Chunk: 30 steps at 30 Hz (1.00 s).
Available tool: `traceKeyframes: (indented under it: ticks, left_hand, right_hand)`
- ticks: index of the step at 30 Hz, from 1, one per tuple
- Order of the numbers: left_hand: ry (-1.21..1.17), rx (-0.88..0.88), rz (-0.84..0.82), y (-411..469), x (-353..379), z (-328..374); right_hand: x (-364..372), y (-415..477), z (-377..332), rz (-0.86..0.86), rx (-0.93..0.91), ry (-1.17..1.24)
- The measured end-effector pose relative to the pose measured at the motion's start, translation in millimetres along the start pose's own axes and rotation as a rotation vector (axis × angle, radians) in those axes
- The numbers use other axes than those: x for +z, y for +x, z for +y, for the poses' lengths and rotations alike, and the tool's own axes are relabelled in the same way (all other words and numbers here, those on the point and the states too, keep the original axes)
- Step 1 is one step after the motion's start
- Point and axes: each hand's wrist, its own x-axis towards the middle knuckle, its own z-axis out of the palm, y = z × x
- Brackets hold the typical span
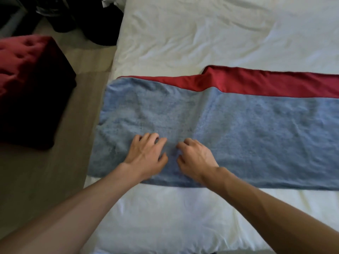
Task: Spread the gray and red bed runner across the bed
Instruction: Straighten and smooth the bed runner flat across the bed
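Head view: the bed runner is seen laid across the white bed, running from the bed's left edge out past the right border of the frame. Its wide gray part fills the middle of the frame, and its red band runs along the upper side, narrowing to a thin strip toward the left end, where a fold is formed. The left end of the runner is draped slightly over the bed's edge.

The left hand and the right hand are placed side by side, just apart, on the gray part near its lower edge, in the lower centre of the frame. The fingers of both are bent, with the tips set into the cloth. Whether fabric is actually pinched between fingers and thumb cannot be told.

A dark red tufted ottoman is seen at the left of the frame on a pale floor, well apart from the bed. Dark, unclear objects are seen at the upper left.
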Motion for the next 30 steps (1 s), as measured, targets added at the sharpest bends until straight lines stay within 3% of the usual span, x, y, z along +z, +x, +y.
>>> traceKeyframes:
  ticks: [25,30]
  left_hand:
    - [-0.026,-0.078,0.073,205.2,-27.4,-47.2]
    - [-0.018,-0.119,0.051,242.7,-21.5,-64.2]
  right_hand:
    - [-76.6,179.0,101.2,0.061,-0.049,-0.132]
    - [-79.7,220.2,116.3,0.07,-0.133,-0.139]
